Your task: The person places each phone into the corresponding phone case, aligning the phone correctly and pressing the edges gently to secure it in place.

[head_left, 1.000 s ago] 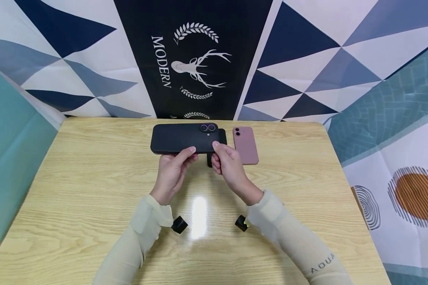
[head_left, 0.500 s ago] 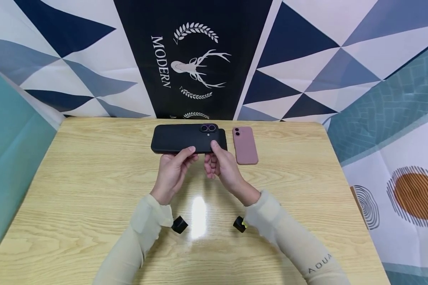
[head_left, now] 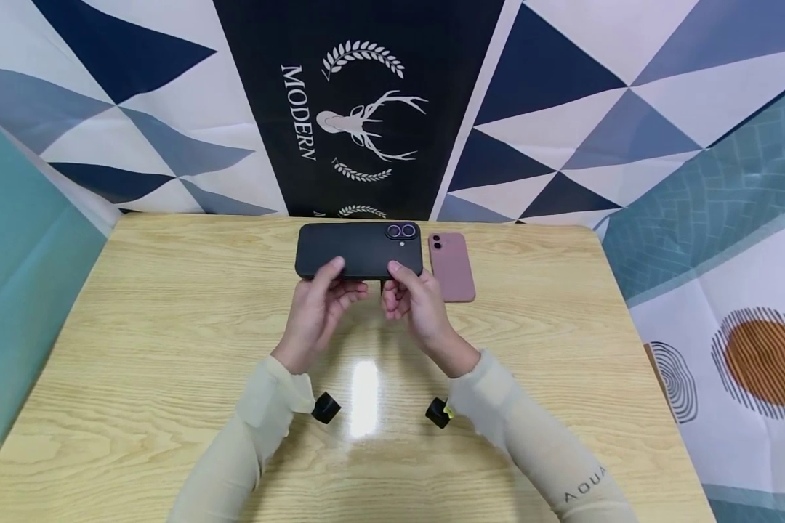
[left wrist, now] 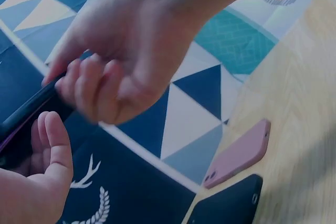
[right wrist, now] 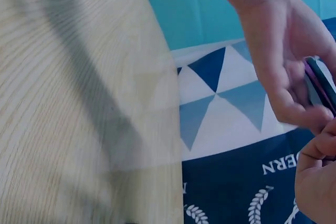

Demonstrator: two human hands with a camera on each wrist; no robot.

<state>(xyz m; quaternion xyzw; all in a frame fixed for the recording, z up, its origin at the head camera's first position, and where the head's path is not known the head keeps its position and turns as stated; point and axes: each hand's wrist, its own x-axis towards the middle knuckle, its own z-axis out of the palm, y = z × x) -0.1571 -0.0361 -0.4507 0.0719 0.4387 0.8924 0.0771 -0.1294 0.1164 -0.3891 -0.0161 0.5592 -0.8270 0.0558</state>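
A black-cased smartphone (head_left: 360,250) with two camera lenses is held sideways above the table, back facing up. My left hand (head_left: 312,312) grips its lower edge near the left end, thumb on the back and fingers beneath. At the right end my right hand (head_left: 425,309) pinches it likewise, thumb on the back, other fingers curled below. In the right wrist view a purple strip shows along the edge of the held phone (right wrist: 319,80). Beneath, a second black phone (left wrist: 228,203) lies on the table, mostly hidden in the head view. Beside it lies a pink phone (head_left: 453,269).
The wooden table (head_left: 170,312) ends at a patterned cloth backdrop (head_left: 360,109) just behind the phones. Small black wrist cameras (head_left: 326,408) hang at both cuffs, over the tabletop.
The held phone has shifted to the right and now covers more of the black phone below. My left thumb has slid higher on its back; my right fingers have moved under its lower edge.
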